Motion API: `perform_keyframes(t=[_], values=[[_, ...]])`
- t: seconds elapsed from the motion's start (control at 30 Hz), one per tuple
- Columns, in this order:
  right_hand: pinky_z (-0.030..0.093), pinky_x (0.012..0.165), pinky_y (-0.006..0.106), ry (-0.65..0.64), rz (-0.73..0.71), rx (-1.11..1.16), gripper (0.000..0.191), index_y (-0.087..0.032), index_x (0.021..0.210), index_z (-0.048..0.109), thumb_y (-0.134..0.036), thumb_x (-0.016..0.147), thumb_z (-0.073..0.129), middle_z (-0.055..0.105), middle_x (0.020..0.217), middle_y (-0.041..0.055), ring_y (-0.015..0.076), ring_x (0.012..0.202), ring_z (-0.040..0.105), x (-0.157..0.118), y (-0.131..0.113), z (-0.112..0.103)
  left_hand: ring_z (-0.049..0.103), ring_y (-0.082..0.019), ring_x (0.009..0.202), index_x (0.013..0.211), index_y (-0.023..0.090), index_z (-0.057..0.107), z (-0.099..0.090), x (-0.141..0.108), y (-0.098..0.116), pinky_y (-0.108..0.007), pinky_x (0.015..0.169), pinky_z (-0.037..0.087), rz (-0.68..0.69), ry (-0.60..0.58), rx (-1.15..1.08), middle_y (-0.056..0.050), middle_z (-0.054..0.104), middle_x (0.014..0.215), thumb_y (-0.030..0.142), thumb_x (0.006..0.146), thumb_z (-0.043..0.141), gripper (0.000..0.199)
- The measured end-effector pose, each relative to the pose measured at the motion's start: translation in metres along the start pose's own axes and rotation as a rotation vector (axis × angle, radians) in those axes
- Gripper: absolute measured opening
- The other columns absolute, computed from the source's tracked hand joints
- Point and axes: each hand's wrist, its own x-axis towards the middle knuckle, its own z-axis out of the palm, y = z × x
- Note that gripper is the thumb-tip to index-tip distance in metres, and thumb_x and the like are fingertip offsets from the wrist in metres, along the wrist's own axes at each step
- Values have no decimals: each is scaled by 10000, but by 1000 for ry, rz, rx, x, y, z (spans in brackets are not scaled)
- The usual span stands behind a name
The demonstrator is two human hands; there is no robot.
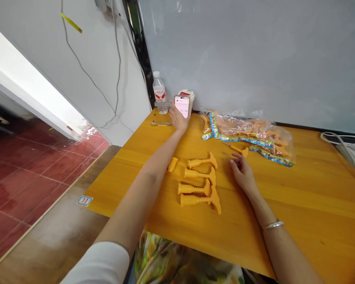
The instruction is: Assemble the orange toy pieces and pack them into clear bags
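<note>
My left hand (pixel 179 119) reaches to the back of the table and grips the lower part of a phone (pixel 182 105), whose lit screen shows large digits. The phone stands in front of a white cup (pixel 191 94). Over the table at centre right, my right hand (pixel 242 172) is empty, its fingers loosely bent and apart. Just beyond its fingertips lies a yellow hammer-shaped plastic piece (pixel 244 151) with a ridged shaft. Several yellow plastic toy hammers (pixel 199 173) lie in a column between my arms. A short yellow handle piece (pixel 173 164) rests by my left forearm.
Clear plastic bags (pixel 248 130) of more yellow pieces lie at the back. A water bottle (pixel 160 94) stands at the back left corner. White cables (pixel 343 148) lie at the far right. A whiteboard (pixel 254 55) rises behind the table (pixel 313 205).
</note>
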Motion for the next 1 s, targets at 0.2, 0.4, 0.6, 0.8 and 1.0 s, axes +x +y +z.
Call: perform_keyframes(t=[0.2,0.4,0.6,0.8,1.0], values=[[512,681,386,11,-5,-3,475,-223,1148,573,-592,851,548,677,880,69,200,701,611,0,1,0,216,-332,1507,1553,113,-92,-5,-3,-1,-445,1218,206,19,-43,23,-261,206,1600,292,770,777,1183],[521,700,394,3,-16,27,471,-224,1160,566,-586,858,548,676,892,69,206,722,617,0,4,1,173,-308,1513,1554,91,-50,-14,-4,-12,-419,1234,144,154,-55,57,-244,179,1613,449,785,748,1164],[512,695,395,-1,-8,13,490,-214,1162,562,-596,856,546,669,885,72,209,717,606,1,3,1,236,-301,1488,1555,130,19,-39,-23,-43,-428,1221,169,274,-80,6,-236,227,1591,479,820,707,1066],[500,731,394,-31,-7,31,467,-217,1195,543,-560,879,531,661,904,65,209,758,610,1,7,2,446,-274,1345,1531,218,191,-102,-69,-70,-412,1096,402,225,-332,-39,-175,412,1473,422,855,665,851],[494,728,394,-14,-15,32,494,-206,1166,553,-587,852,549,653,871,60,207,737,601,3,8,3,597,-243,1104,1418,200,429,-157,-120,-74,-376,947,519,249,-719,11,-145,544,1315,531,863,596,668]])
